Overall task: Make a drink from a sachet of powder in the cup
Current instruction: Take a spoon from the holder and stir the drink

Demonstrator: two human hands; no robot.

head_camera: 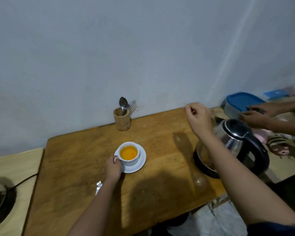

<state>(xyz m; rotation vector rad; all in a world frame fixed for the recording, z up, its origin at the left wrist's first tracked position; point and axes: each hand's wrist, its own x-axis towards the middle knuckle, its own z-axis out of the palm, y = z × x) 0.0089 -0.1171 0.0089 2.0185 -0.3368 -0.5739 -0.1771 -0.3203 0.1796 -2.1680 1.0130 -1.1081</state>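
A white cup [131, 160] holding an orange drink [128, 152] stands on a white saucer [140, 165] near the middle of the wooden table [75, 159]. My left hand [113, 168] is at the cup's left side, its fingers closed on the handle. A torn white sachet [99, 185] lies by my left forearm, partly hidden. My right hand [198, 119] hangs in the air above the table's far right edge, just left of the steel kettle [235, 138], with its fingers loosely curled and nothing in them.
A wooden holder [122, 120] with a spoon [122, 103] and forks stands at the wall. Another person's hands [257, 114] rest by a blue-lidded container [242, 99] at far right. A dark pan and cable [0, 198] sit on the left counter.
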